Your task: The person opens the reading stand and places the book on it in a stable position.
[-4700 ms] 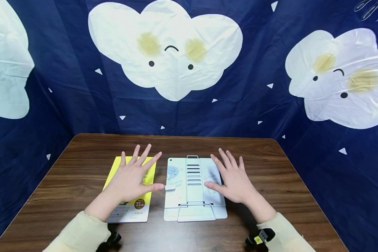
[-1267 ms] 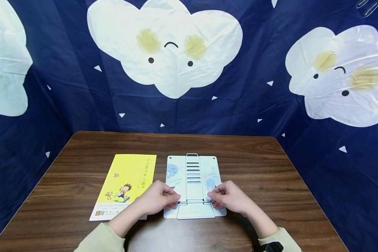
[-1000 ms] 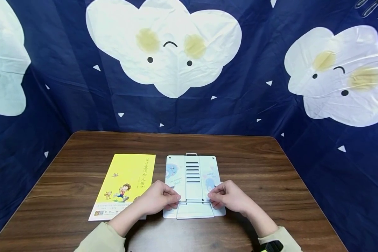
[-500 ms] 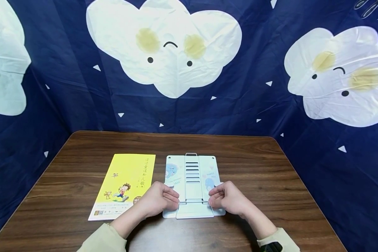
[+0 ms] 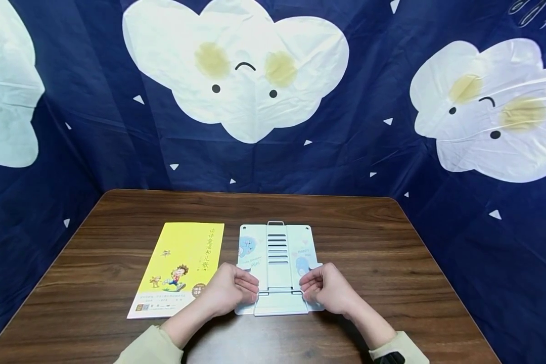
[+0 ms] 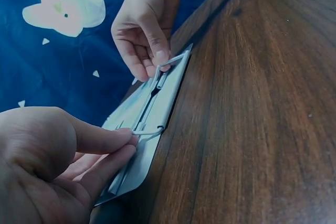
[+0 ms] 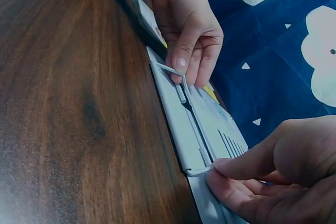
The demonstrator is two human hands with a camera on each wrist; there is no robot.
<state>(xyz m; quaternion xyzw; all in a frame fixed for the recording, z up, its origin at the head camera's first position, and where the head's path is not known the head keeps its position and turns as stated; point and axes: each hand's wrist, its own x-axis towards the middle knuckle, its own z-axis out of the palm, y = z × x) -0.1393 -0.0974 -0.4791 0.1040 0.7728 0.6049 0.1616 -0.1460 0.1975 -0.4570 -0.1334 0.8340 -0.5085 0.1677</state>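
A pale blue metal book stand [image 5: 279, 275] with a cartoon print and a slotted centre strip lies flat on the table. At its near end is a hinged wire bracket [image 6: 149, 131]. My left hand [image 5: 229, 289] pinches the bracket's left side between thumb and fingers. On the opposite side, my right hand [image 5: 329, 289] has thumb and forefinger on the wire, seen close up in the right wrist view. Both wrist views show the wire standing slightly up from the stand's front lip. The hands cover the stand's lower side edges.
Left of the stand lies a yellow children's book [image 5: 182, 253], partly behind my left forearm. The brown wooden table [image 5: 368, 232] ends at a dark blue curtain [image 5: 255, 172] with white clouds. A black band [image 5: 390, 358] circles my right wrist.
From spread and open over the book and stand, both hands have come down to the stand's near end and taken the wire. Lately the fingers have shifted only slightly; book and stand stay put.
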